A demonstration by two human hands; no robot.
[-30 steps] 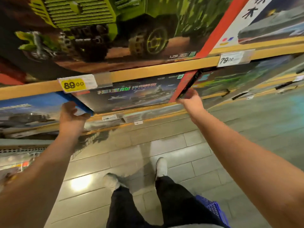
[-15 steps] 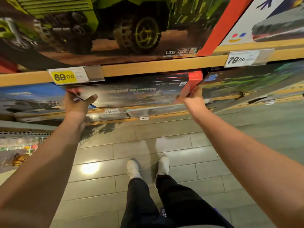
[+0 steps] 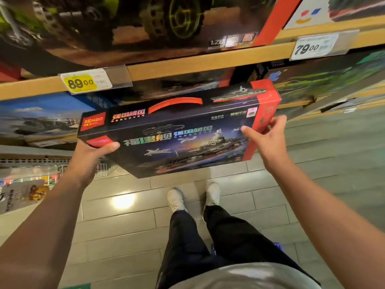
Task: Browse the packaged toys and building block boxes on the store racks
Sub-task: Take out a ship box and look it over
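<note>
I held the aircraft carrier box (image 3: 179,132) out in front of the rack, clear of the wooden shelf (image 3: 187,65) and above the tiled floor (image 3: 125,226). Its long axis ran left to right across my view, tilted so the right end sat higher and farther from me; the printed front faced up toward me, and the top panel with the red handle (image 3: 176,104) faced the shelf. My left hand (image 3: 91,155) gripped the lower left corner, thumb curled onto the front by the red logo. My right hand (image 3: 268,138) pinched the red right end, thumb lying on the front face. Above the shelf edge stood the green truck box (image 3: 145,24), with an 89.00 price tag (image 3: 83,82) and a 79.00 tag (image 3: 312,46) on the rail. Other boxes lay behind. My white shoes (image 3: 193,197) stood below.
</note>
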